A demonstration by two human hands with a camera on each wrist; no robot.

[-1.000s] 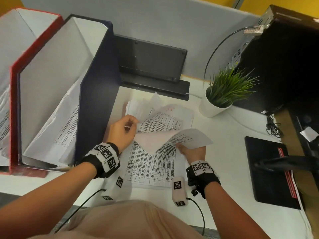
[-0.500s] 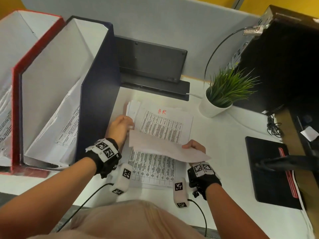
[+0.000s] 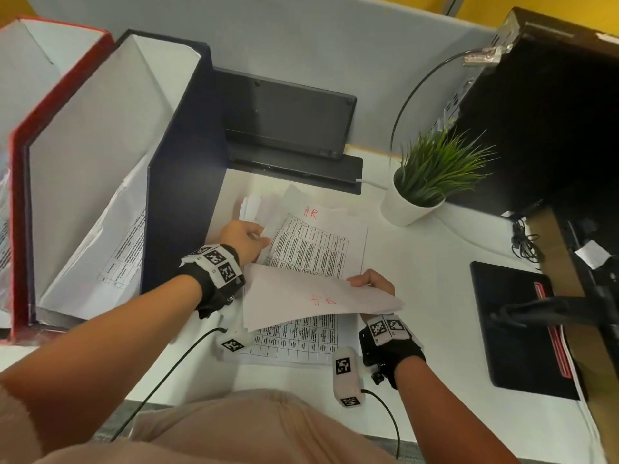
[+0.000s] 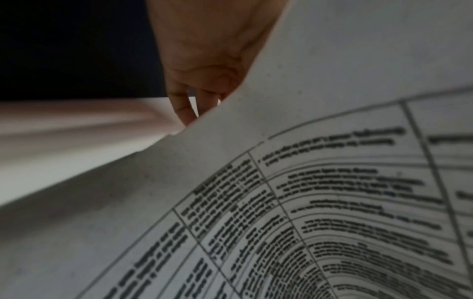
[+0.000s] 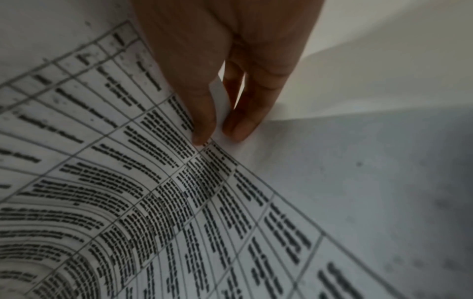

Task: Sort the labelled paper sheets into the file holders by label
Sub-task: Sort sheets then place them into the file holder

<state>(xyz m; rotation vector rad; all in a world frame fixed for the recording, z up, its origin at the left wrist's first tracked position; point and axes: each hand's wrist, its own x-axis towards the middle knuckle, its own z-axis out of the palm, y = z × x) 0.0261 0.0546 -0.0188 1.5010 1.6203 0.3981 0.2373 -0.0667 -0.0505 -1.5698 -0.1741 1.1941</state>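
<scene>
A stack of printed sheets [image 3: 315, 249] lies on the white desk [image 3: 428, 296], and its top sheet bears a red "HR" label [image 3: 310, 213]. Above it hangs one lifted sheet [image 3: 318, 296], blank side up, with red writing showing through. My right hand [image 3: 371, 283] pinches its right edge between thumb and fingers [image 5: 238, 129]. My left hand [image 3: 249, 237] curls its fingers [image 4: 184, 109] at the sheet's left edge [image 4: 307, 141], beside the navy file holder [image 3: 181, 202]. A red file holder [image 3: 16, 182] stands further left. Both hold papers.
A potted plant [image 3: 432, 175] stands behind the stack to the right. A black device [image 3: 288, 122] leans on the grey partition behind the stack. A black pad [image 3: 516, 323] and a dark computer case [image 3: 552, 112] fill the right side.
The lifted sheet has been turned over and drawn toward me, uncovering the "HR" sheet beneath. My right hand came nearer with it. My left hand stayed at the left edge.
</scene>
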